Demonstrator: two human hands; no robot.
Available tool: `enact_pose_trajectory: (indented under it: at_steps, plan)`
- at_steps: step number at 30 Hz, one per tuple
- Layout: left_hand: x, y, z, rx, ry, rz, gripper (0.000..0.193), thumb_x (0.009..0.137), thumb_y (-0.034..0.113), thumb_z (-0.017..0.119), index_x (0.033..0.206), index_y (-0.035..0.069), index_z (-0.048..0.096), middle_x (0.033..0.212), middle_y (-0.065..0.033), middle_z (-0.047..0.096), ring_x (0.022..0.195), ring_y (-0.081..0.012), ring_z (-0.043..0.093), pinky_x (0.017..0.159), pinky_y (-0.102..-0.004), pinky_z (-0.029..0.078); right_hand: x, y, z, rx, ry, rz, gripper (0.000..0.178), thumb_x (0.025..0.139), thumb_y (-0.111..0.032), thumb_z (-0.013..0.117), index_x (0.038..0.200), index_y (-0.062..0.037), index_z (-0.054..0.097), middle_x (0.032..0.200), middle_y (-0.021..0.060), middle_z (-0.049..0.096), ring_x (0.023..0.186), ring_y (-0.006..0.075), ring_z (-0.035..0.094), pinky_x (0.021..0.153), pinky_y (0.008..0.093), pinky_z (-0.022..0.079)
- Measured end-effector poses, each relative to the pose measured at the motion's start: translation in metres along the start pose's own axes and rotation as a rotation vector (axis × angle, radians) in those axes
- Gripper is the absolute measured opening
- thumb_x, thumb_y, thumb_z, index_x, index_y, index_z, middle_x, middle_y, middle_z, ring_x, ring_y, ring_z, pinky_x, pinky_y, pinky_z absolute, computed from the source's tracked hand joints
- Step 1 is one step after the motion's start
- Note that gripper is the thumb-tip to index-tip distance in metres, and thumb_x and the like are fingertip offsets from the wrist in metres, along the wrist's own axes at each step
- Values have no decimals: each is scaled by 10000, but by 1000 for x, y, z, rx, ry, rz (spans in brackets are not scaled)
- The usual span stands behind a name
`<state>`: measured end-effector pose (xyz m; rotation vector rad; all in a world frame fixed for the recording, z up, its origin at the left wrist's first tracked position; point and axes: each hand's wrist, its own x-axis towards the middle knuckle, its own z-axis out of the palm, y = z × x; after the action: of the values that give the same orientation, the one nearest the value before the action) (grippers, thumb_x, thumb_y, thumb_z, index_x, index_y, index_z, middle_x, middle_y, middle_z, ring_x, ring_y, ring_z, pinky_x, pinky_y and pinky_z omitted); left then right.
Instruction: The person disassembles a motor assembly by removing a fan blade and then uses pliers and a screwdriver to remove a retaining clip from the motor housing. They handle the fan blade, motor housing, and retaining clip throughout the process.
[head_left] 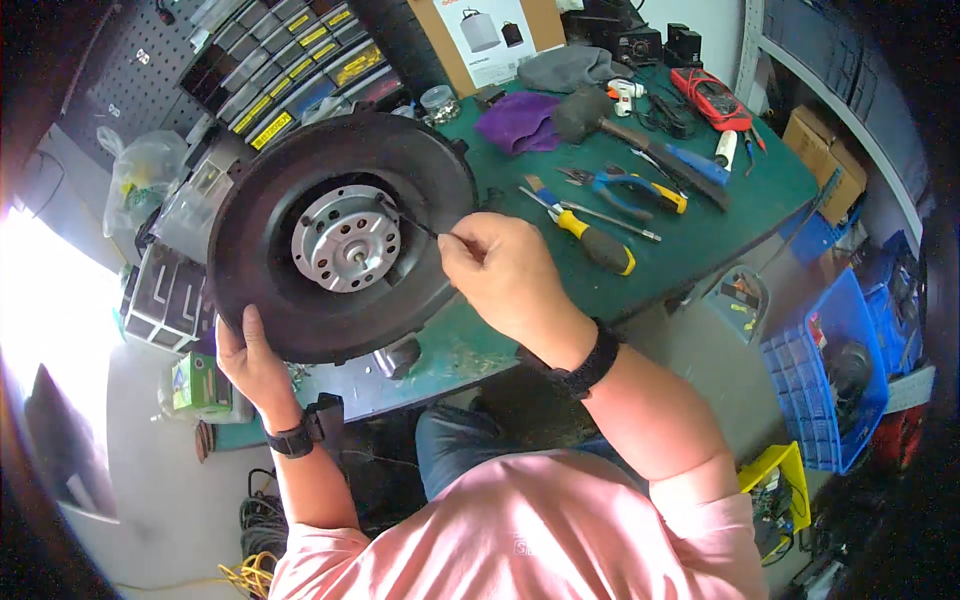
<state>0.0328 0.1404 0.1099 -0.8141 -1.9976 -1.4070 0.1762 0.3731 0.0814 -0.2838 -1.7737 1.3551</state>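
Observation:
A large round black plastic housing [270, 290] is tilted up on the bench, with a silver motor plate [335, 215] full of holes at its centre. My left hand [254, 362] grips the housing's lower left rim, thumb on the face and fingers behind. To the right of the plate, my right hand [505, 270] pinches a thin dark rod [415, 222]. The rod's far end reaches the plate's upper right edge; its exact kind is too small to tell. Beneath the housing's lower edge a grey metal part [398, 357] shows.
Right of the housing on the green bench [520, 350] lie a yellow-black screwdriver [595, 243], blue-handled pliers [625, 187], a mallet [650, 145], a purple cloth [520, 123] and a red multimeter [708, 98]. Small-parts drawers [290, 60] stand behind. Blue crates [825, 370] sit lower right.

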Motion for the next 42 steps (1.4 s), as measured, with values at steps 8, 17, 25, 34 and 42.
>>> enact_pose_trajectory:
  at_steps: [8, 17, 25, 34, 42]
  plan:
    - [-19, 34, 1, 26, 371, 218, 202, 909, 37, 485, 1045, -60, 600, 1008, -145, 618, 943, -232, 563, 846, -345, 453, -1, -1, 7, -45, 24, -12, 212, 815, -122, 629, 672, 29, 591, 658, 215, 606, 608, 383, 612, 544, 416, 466]
    - [-64, 75, 26, -205, -202, 151, 132, 830, 29, 515, 865, -49, 616, 888, -141, 623, 826, -215, 574, 782, -331, 456, 0, -7, 11, -115, 30, -42, 209, 812, -128, 628, 665, 15, 589, 656, 207, 610, 626, 383, 618, 558, 433, 478]
    - [-60, 67, 96, -1083, -436, -883, 292, 971, 243, 514, 1118, -2, 571, 1072, -99, 623, 979, -193, 589, 821, -348, 474, -1, -14, 20, -230, 40, -122, 221, 808, -165, 627, 649, -17, 587, 647, 197, 608, 624, 381, 616, 564, 449, 489]
    - [-43, 61, 127, -1317, -353, -1054, 280, 977, 323, 497, 1022, 65, 597, 1009, -80, 642, 955, -208, 600, 868, -359, 477, 1, -24, 15, -668, -62, -463, 153, 826, -153, 556, 705, -64, 583, 654, 132, 619, 614, 289, 644, 555, 398, 520]
    - [-25, 62, 134, -1356, -460, -1058, 228, 946, 280, 574, 932, 53, 601, 922, -58, 623, 879, -174, 582, 801, -328, 478, 4, -17, 14, -309, 85, -450, 181, 812, -152, 634, 708, -15, 577, 655, 143, 609, 630, 285, 639, 555, 376, 501]
